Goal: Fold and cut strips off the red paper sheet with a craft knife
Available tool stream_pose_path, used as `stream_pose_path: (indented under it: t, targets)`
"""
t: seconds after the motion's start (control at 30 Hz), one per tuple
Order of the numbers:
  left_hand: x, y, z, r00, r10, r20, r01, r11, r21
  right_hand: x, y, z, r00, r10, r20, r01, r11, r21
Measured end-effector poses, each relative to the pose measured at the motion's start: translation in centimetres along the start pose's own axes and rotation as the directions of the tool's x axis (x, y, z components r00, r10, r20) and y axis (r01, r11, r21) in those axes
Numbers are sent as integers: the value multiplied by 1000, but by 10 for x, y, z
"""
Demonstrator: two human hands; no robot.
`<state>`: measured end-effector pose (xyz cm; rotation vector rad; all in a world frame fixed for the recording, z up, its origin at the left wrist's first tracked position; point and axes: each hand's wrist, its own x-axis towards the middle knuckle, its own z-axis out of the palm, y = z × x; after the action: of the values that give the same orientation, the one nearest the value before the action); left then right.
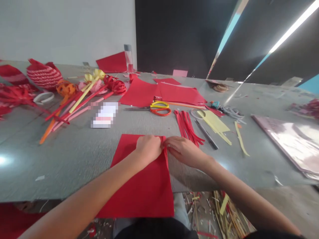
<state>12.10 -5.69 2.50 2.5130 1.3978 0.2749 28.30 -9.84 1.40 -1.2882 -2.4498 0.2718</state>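
A large red sheet of paper (147, 192) lies in front of me, its near part hanging past the table's edge. Along its right side runs a narrow raised or folded strip. My left hand (149, 147) is closed at the top right of the sheet, its fingers curled at that strip. From the right, my right hand (183, 149) pinches the same upper edge, fingertips almost touching the left hand. The fingers cover the exact spot being gripped. Just behind the right hand lie thin red paper strips (185, 124), and a grey pen-like tool (206, 134) rests beside them.
Scissors with yellow and red handles (160, 109) lie beyond the sheet, near more red paper (142, 91). Paper flowers on stems (79, 96) are heaped at left. Yellow paper (215, 122) and a glossy pink-edged packet (289, 142) lie right. A bottle (128, 59) stands behind.
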Motion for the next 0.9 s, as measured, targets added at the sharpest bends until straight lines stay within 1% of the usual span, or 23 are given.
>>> stream_pose_path:
  t: [0.07, 0.1, 0.17, 0.2, 0.27, 0.33, 0.37, 0.4, 0.5, 0.6, 0.7, 0.8, 0.83, 0.9]
  targets:
    - [1, -8, 1, 1000, 23, 8, -24, 998, 62, 6, 8, 5, 1000, -25, 19, 25, 1000, -6]
    - [2, -13, 2, 998, 53, 27, -56, 994, 98, 7, 10, 7, 1000, -27, 13, 27, 1000, -14]
    - [1, -22, 3, 986, 149, 75, -159, 977, 143, 6, 11, 11, 1000, -23, -10, 22, 999, -32]
    - [1, -26, 3, 973, 214, 88, -225, 962, 153, 5, 11, 12, 1000, -22, -16, 21, 999, -43]
    - [0, -35, 5, 924, 375, 67, -381, 913, 145, 3, 9, 13, 999, -41, -10, 40, 995, -94]
    - [0, -42, 6, 850, 527, 16, -525, 842, 122, 2, 9, 12, 997, -82, 12, 83, 981, -176]
    - [0, -45, 7, 818, 575, -1, -571, 814, 109, 3, 9, 11, 995, -102, 21, 104, 972, -211]
    - [0, -47, 8, 800, 599, -9, -596, 797, 93, 3, 10, 11, 993, -118, 32, 122, 964, -235]
    - [0, -50, 10, 795, 607, -10, -606, 794, 58, 6, 15, 10, 988, -139, 70, 152, 961, -230]
    - [-1, -50, 11, 795, 607, -10, -606, 795, 28, 8, 19, 12, 991, -89, 99, 105, 980, -170]
    - [-3, -50, 13, 803, 596, -27, -596, 803, -11, 8, 22, 12, 996, -14, 93, 22, 996, -84]
    - [-5, -50, 13, 793, 607, -55, -610, 790, -63, 8, 25, 9, 997, 41, 68, -41, 999, 0]
    - [-4, -51, 13, 787, 614, -61, -617, 784, -75, 8, 27, 8, 997, 47, 64, -48, 998, 26]
    - [-1, -53, 11, 786, 614, -67, -618, 783, -68, 8, 29, 4, 999, 18, 49, -21, 998, 56]
